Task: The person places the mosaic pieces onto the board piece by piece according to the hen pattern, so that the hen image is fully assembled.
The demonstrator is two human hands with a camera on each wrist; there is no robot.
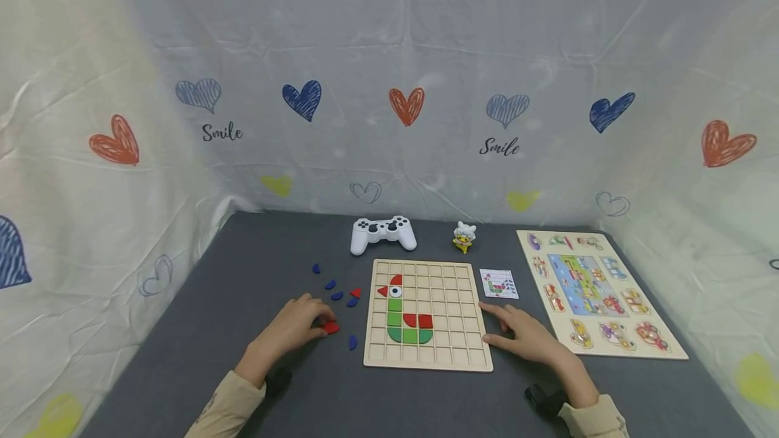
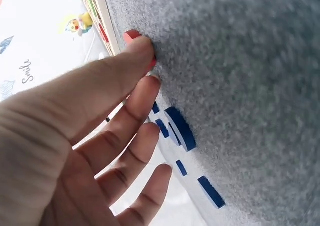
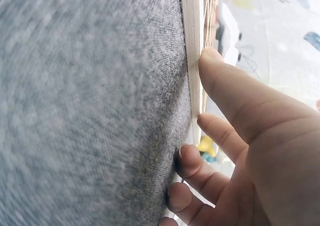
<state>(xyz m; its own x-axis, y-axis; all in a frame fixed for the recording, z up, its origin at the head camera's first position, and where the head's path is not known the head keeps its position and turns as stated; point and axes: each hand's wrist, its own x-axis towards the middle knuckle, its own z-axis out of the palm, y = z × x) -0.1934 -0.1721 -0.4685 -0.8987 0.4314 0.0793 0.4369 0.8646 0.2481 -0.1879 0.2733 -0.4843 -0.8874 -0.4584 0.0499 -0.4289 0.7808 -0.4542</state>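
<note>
My left hand (image 1: 296, 323) pinches a red puzzle piece (image 1: 331, 327) between thumb and forefinger, low over the dark cloth left of the board. In the left wrist view the thumb covers much of that red piece (image 2: 131, 35). The wooden grid board (image 1: 456, 350) bears a figure of green and red pieces with a round eye piece (image 1: 395, 291). Against the board's right edge rest the thumb and forefinger of my right hand (image 1: 528, 335), its fingers extended. The right wrist view shows those fingertips touching the board's side (image 3: 194, 61).
Several blue half-round pieces (image 1: 331, 284) and a red triangle (image 1: 356, 293) lie left of the board. Behind it are a white game controller (image 1: 383, 231) and a small figurine (image 1: 464, 238). A pattern card (image 1: 499, 284) and a picture puzzle board (image 1: 645, 340) lie to the right.
</note>
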